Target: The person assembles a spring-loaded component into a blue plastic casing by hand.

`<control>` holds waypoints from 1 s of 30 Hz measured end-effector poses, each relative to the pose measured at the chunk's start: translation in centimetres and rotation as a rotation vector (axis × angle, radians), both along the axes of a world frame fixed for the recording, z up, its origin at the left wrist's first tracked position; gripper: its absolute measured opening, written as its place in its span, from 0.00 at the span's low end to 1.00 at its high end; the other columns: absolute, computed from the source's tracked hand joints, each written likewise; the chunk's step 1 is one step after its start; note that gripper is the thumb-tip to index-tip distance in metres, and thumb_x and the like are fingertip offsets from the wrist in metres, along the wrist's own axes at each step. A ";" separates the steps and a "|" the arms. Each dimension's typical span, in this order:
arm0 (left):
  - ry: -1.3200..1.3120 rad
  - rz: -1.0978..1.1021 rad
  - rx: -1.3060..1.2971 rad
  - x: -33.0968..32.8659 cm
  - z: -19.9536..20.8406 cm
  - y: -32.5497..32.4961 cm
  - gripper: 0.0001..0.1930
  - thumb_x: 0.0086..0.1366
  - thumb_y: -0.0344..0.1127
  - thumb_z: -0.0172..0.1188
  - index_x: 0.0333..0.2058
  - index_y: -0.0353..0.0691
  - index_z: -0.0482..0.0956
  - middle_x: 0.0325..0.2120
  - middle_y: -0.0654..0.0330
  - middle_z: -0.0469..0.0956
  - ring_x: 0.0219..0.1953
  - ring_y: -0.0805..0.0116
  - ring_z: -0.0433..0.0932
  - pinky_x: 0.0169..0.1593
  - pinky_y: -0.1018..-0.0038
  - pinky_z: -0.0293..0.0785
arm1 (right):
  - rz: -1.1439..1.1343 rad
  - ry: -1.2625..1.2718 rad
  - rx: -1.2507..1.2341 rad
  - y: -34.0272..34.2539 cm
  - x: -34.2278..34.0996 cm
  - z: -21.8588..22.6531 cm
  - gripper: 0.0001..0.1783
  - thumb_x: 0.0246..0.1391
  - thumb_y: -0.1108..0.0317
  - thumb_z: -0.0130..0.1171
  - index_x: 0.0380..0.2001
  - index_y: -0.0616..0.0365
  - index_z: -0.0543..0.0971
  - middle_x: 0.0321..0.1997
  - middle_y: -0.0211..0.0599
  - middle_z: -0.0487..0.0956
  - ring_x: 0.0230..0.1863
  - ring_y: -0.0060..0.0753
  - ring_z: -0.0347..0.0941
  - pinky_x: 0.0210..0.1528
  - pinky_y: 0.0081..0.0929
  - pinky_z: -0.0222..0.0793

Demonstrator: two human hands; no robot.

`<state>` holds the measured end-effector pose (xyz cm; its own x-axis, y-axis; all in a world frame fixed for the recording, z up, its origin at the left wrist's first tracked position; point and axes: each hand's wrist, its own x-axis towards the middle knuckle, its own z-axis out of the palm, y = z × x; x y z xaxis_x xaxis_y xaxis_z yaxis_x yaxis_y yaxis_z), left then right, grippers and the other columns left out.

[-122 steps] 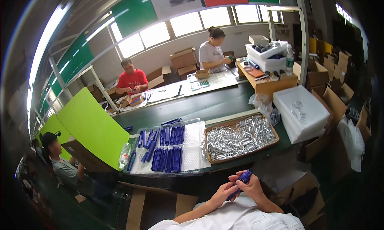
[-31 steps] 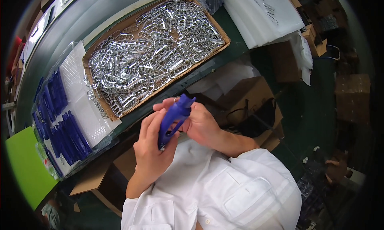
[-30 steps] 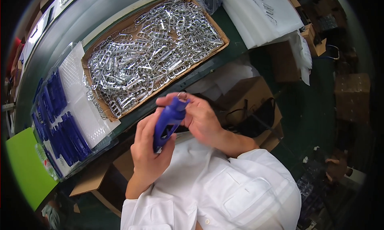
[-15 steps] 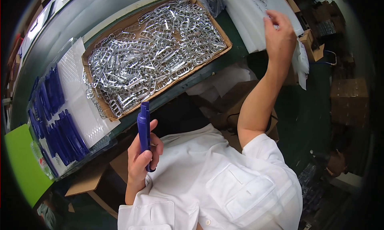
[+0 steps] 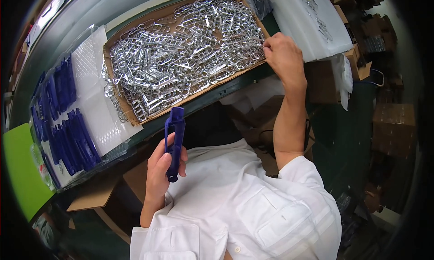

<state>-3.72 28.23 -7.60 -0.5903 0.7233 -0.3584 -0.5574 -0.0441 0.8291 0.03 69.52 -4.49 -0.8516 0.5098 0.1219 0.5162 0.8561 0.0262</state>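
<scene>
My left hand point(image 5: 156, 178) is closed round a long dark-blue plastic part point(image 5: 177, 145), held upright in front of my chest. An open slot shows along its side. My right hand point(image 5: 287, 63) is at the right rim of a shallow cardboard tray point(image 5: 199, 93), its fingers pinched together; what is between them, if anything, I cannot make out. Shiny metal looped clips point(image 5: 181, 56) fill the tray in a loose heap. Several similar metal pieces point(image 5: 318, 20) lie on the white plastic sheeting point(image 5: 294, 16) right of the tray.
Rows of blue plastic parts point(image 5: 74, 140) lie on white textured sheeting point(image 5: 97, 90) at the left. A bright green board point(image 5: 22, 169) stands at the far left. Cardboard boxes point(image 5: 393, 129) are on the floor at right; an open carton point(image 5: 97, 196) sits under the table edge.
My right hand has come leftward and down from the white sheeting to the tray's right rim. My left hand has turned the blue plastic part, so its slotted side shows.
</scene>
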 end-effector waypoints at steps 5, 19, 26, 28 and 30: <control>-0.030 -0.021 0.042 -0.2 -0.1 0.0 0.34 0.77 0.50 0.50 0.70 0.27 0.66 0.36 0.54 0.80 0.27 0.72 0.77 0.31 0.77 0.74 | -0.107 0.322 -0.254 -2.5 0.9 2.4 0.11 0.64 0.65 0.62 0.43 0.60 0.85 0.42 0.47 0.86 0.43 0.53 0.84 0.48 0.44 0.77; -0.058 -0.111 0.133 -0.4 -0.3 1.2 0.31 0.79 0.48 0.48 0.70 0.30 0.66 0.36 0.54 0.80 0.24 0.73 0.75 0.30 0.77 0.72 | 0.085 0.592 -0.659 -4.1 0.3 -0.5 0.09 0.58 0.75 0.70 0.42 0.63 0.86 0.47 0.38 0.86 0.41 0.32 0.85 0.42 0.28 0.79; -0.109 0.140 0.212 -0.2 0.1 3.1 0.27 0.78 0.37 0.56 0.70 0.32 0.65 0.42 0.50 0.80 0.22 0.77 0.74 0.27 0.80 0.71 | 0.513 0.640 -0.808 -13.0 1.9 2.5 0.13 0.51 0.86 0.70 0.39 0.61 0.88 0.48 0.39 0.86 0.44 0.34 0.86 0.44 0.26 0.82; -0.111 0.198 0.234 -0.5 0.1 3.9 0.29 0.75 0.35 0.61 0.69 0.30 0.65 0.44 0.51 0.80 0.21 0.77 0.74 0.24 0.81 0.71 | 0.570 0.594 -0.872 -15.3 2.7 2.6 0.14 0.49 0.87 0.71 0.39 0.61 0.87 0.47 0.42 0.85 0.43 0.36 0.86 0.43 0.27 0.82; -0.021 0.212 0.201 -0.7 0.8 4.5 0.27 0.75 0.32 0.62 0.68 0.33 0.67 0.44 0.54 0.81 0.23 0.78 0.74 0.28 0.80 0.71 | 0.614 0.581 -0.863 -17.0 3.2 2.7 0.14 0.49 0.87 0.71 0.39 0.62 0.86 0.47 0.42 0.84 0.42 0.37 0.85 0.42 0.28 0.82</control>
<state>-4.41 32.73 -6.76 -0.7302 0.6419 -0.2342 -0.5349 -0.3236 0.7805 3.28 52.54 -1.83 -0.9118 0.1417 0.3855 -0.2374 0.5841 -0.7762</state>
